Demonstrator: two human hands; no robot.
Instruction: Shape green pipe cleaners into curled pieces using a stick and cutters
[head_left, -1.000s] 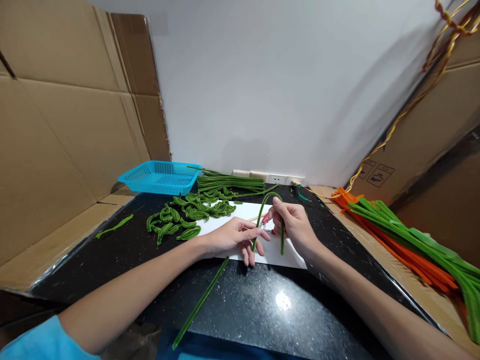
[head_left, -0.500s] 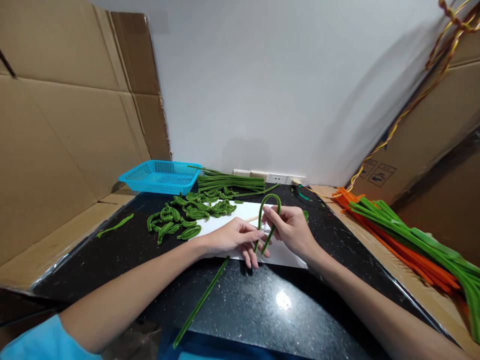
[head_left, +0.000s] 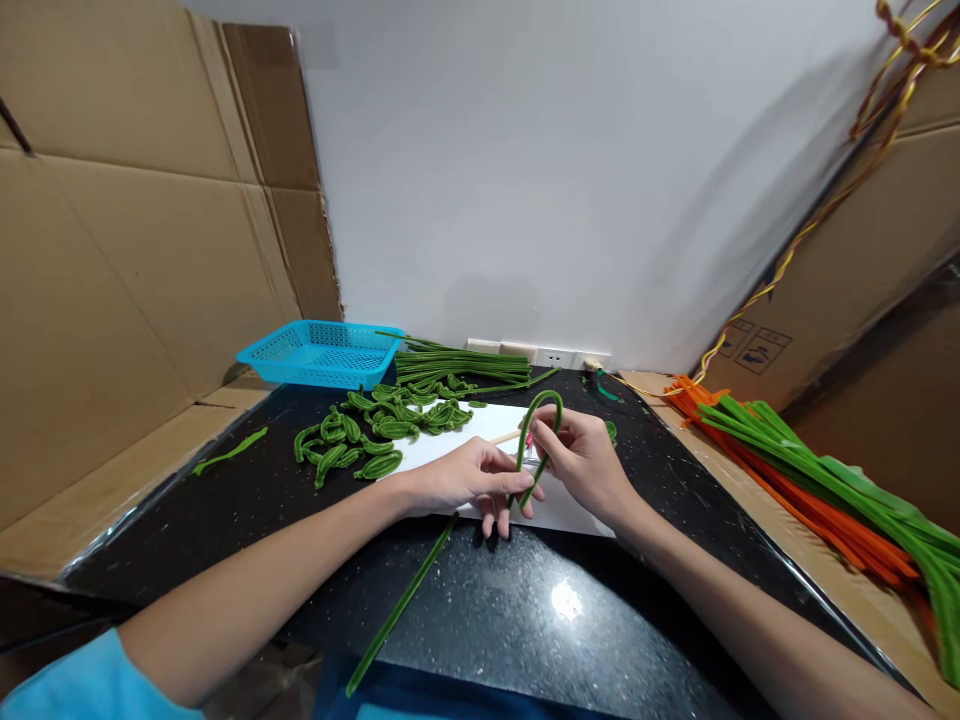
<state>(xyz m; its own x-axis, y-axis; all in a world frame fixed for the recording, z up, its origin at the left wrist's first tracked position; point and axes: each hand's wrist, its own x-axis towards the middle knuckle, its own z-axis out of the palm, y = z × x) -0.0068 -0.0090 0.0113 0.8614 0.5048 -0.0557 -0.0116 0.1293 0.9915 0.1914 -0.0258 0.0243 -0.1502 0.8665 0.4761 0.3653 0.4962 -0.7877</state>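
A dark green pipe cleaner (head_left: 541, 396) is bent into an upright loop between my hands. My left hand (head_left: 487, 482) pinches its lower ends between thumb and fingers. On the loop's right side, the fingers of my right hand (head_left: 577, 450) are closed around it. Under both hands lies a white sheet (head_left: 577, 507), with a thin pale wooden stick (head_left: 505, 437) and a small pink item partly hidden by the hands. Another straight green pipe cleaner (head_left: 405, 605) stretches from near my left wrist over the front table edge. Leaf-shaped green loops (head_left: 397, 425) are heaped left of the sheet.
A blue plastic basket (head_left: 322, 377) stands at the back left beside a bundle of green pipe cleaners (head_left: 465, 367). Orange stems (head_left: 817, 530) and bright green stems (head_left: 832, 485) lie on cardboard at right. Power sockets (head_left: 555, 357) line the wall. Cardboard walls (head_left: 150, 230) flank the table.
My left fingers have shifted slightly at the lower ends of the pipe cleaner. The right hand has barely moved, and the loop keeps nearly the same shape.
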